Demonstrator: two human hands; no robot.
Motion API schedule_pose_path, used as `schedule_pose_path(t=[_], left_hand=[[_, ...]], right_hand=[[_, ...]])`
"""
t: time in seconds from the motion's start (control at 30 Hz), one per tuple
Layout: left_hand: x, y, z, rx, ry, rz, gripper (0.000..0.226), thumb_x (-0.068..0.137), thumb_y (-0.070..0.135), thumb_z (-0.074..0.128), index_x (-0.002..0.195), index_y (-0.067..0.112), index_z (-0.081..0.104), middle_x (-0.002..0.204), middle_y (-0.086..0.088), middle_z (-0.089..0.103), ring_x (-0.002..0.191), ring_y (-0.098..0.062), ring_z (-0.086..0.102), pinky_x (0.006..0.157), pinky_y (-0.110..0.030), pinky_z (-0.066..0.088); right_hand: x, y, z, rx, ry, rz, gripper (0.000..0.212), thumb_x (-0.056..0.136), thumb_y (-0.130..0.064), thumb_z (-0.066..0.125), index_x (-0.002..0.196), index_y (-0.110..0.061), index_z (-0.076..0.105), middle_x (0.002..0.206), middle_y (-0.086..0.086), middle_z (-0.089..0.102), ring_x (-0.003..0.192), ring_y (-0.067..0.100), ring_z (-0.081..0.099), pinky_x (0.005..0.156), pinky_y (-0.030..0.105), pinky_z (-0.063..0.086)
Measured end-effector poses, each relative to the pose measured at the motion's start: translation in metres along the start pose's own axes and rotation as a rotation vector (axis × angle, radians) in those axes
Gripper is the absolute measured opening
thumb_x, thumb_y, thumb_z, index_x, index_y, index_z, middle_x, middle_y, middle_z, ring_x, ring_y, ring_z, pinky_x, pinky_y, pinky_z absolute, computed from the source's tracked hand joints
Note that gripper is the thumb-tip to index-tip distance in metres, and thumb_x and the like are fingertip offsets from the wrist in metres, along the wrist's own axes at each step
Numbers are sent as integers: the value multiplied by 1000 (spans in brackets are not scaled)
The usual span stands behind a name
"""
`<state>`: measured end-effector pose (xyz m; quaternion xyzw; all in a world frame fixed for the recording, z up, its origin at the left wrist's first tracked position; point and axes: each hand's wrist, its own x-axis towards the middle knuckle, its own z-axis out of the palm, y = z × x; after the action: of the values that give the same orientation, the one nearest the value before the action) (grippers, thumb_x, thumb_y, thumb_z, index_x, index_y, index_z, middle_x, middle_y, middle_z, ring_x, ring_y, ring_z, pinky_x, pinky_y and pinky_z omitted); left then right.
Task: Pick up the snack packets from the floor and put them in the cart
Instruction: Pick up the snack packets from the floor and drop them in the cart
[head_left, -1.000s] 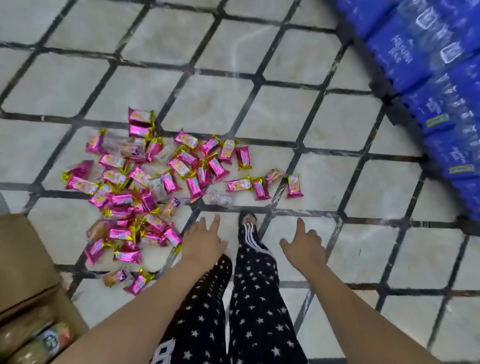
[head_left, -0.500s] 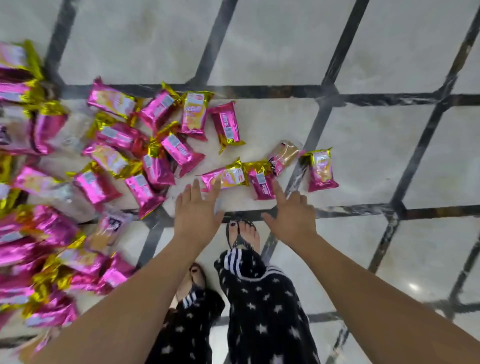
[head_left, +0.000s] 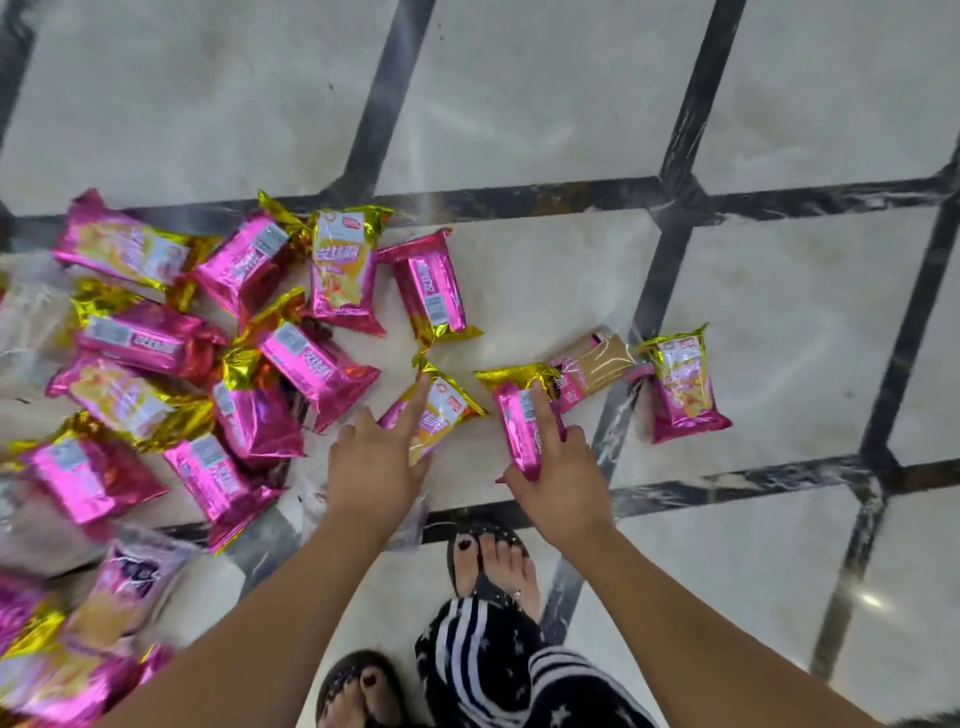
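Observation:
Several pink and gold snack packets (head_left: 311, 364) lie scattered on the tiled floor (head_left: 545, 291), most of them at the left. My left hand (head_left: 374, 462) reaches down with straight fingers that lie on one pink and yellow packet (head_left: 451, 402). My right hand (head_left: 563, 480) pinches a pink packet with a gold end (head_left: 514, 415), index finger along its top and thumb at its near end. To the right, a tan packet (head_left: 597, 364) and another pink packet (head_left: 683, 384) rest on the floor. The cart is out of view.
My feet in dark sandals (head_left: 493, 561) stand just below the hands, with star-patterned trousers (head_left: 498, 670) at the bottom edge. Pale marble tiles with dark strips (head_left: 675, 197) stretch to the top and right.
The camera has dropped closer to the floor. Both hands have reached forward onto the two nearest packets; the right hand has taken hold of its pink packet.

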<state>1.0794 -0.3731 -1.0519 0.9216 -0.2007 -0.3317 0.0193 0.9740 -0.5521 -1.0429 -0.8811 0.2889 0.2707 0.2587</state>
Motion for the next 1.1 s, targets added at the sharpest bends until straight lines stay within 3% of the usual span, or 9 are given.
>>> schedule_pose_path(t=[0.13,0.3,0.47,0.6,0.7,0.83,1.0,1.1], left_hand=[[-56,17,-78,-37,-64,-35,81,97,53,43,139,50,-26,125,-21,39,84,-34,59,69,-36,48],[-133,50,-189,137,-116,15,78,100,56,31,134,46,-38,149,-21,27,86,-30,66,58,-31,46],[-212,95,-307,107,-45,6,77,99,57,33,135,48,-34,140,-15,39,82,-25,65,53,-30,40],[-281,131,-395,76,74,8,76,98,58,35,136,47,-30,124,-12,46,63,-19,47,47,-28,31],[-329,151,-441,72,116,46,74,98,60,31,134,49,-33,124,-11,45,67,-19,51,47,-27,31],[-392,168,-476,60,179,70,74,97,62,29,130,51,-36,127,-12,44,62,-14,40,42,-23,25],[-462,168,-481,9,221,120,75,96,63,32,134,52,-33,125,-11,44,79,-20,57,59,-28,48],[-494,158,-474,-12,238,165,77,95,64,33,132,56,-34,125,-11,45,85,-22,60,63,-30,53]], right_hand=[[-45,-28,-68,193,15,11,100,88,-42,60,141,-49,-25,99,10,47,82,33,56,73,39,50],[-118,-61,-172,264,57,-80,90,92,-39,55,145,-48,-18,108,15,50,87,34,57,73,39,50],[-200,-91,-283,271,109,-112,83,93,-40,51,150,-47,-9,133,23,43,99,37,59,79,40,53],[-272,-114,-363,302,155,-160,74,86,-56,36,145,-55,-9,112,13,57,92,30,61,70,34,50],[-322,-127,-409,360,214,-126,74,85,-56,37,153,-38,16,95,6,69,83,26,65,64,30,46],[-386,-136,-443,422,300,-126,67,93,-43,56,152,-35,25,87,0,68,78,24,66,68,31,52],[-458,-138,-437,445,372,-97,72,87,-63,49,150,-43,22,101,-1,70,84,22,67,77,37,55],[-502,-142,-419,456,400,-33,80,78,-80,37,149,-48,20,98,0,69,83,21,65,78,38,54]])
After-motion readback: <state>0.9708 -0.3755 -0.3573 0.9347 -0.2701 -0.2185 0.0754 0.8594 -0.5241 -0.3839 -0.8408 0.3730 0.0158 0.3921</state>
